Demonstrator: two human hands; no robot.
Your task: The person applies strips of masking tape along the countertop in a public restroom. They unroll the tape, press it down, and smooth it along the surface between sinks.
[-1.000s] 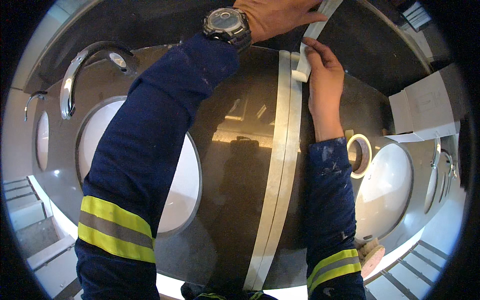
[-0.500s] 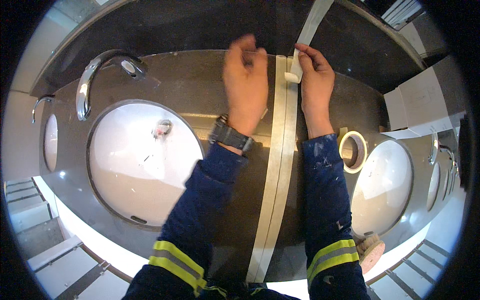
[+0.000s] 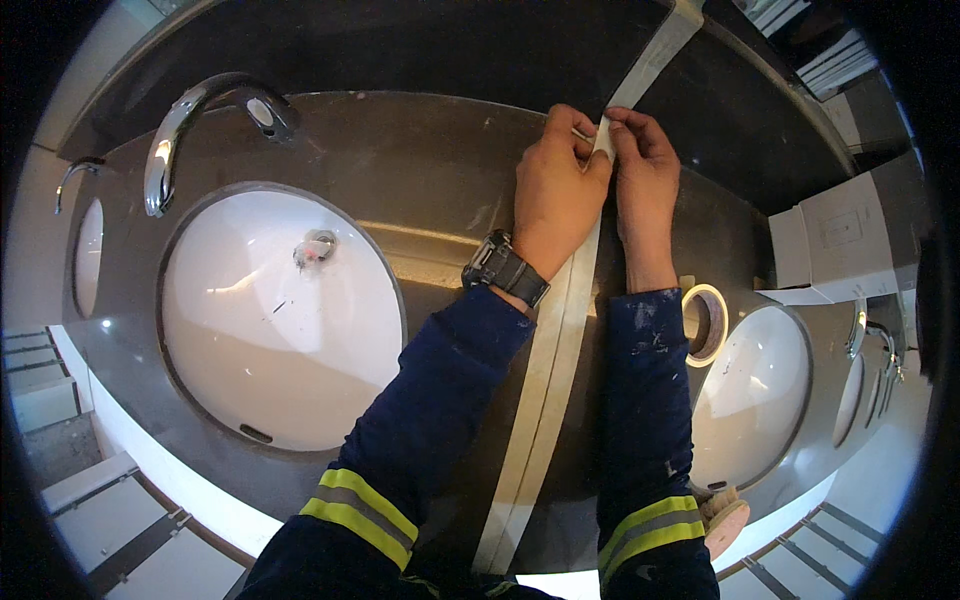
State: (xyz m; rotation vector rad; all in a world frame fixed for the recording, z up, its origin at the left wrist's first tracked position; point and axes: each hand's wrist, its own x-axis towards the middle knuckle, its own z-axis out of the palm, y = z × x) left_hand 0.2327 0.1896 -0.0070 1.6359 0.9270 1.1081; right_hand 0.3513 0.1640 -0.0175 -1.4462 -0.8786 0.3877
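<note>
Two strips of pale masking tape [image 3: 540, 425] run side by side along the dark countertop [image 3: 440, 330], with a thin line between them. More tape [image 3: 655, 58] climbs the dark backsplash behind. Where counter and backsplash meet, my left hand [image 3: 560, 195] and my right hand [image 3: 648, 205] are close together, on either side of the strip. The fingers of both are closed in a pinch at its edge; the left fingertips are partly hidden behind the hand. A roll of masking tape [image 3: 716, 325] lies on the counter beside my right wrist.
A white round sink [image 3: 270, 350] with a curved chrome faucet [image 3: 165, 150] is on the left, another white sink [image 3: 755, 390] on the right. White boxes [image 3: 840, 235] stand at the far right. A brush [image 3: 727, 525] sits at the front edge, past my right sleeve.
My left hand has moved right to the tape and now pinches beside my right hand. The loose, curled tape end seen earlier at my right fingers no longer shows.
</note>
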